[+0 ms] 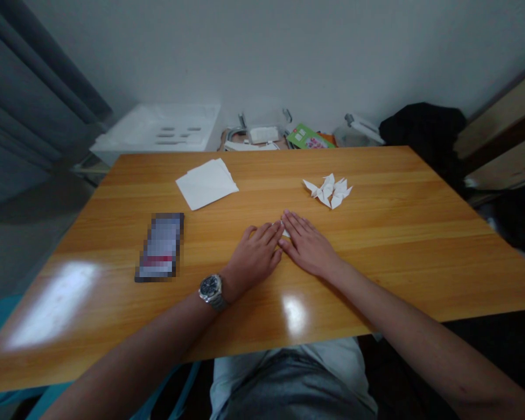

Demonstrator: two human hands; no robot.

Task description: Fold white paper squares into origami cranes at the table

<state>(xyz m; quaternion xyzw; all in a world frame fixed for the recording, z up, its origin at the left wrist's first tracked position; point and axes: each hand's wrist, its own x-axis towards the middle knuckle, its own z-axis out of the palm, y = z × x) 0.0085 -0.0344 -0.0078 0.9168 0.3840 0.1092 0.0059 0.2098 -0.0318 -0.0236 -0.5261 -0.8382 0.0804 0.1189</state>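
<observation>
Both hands rest palm down near the middle of the wooden table [245, 326]. My left hand [256, 254], with a metal watch [210, 289] at its wrist, lies with its fingers stretched out toward the right. My right hand [307, 242] lies flat with its fingers pointing away from me. Between and under the fingertips shows a bit of white folded paper [286, 229]; the hands cover most of it, so its shape is hidden. Beyond my right hand stand several white folded-paper birds [330, 189] in a cluster.
A short stack of white paper sheets [207, 184] lies at the far left of the table. A phone [161, 248] with a blurred screen is left of my left hand. Behind the table are a white plastic tray [157, 125], a green booklet [306, 137] and a dark cloth-like heap [422, 125].
</observation>
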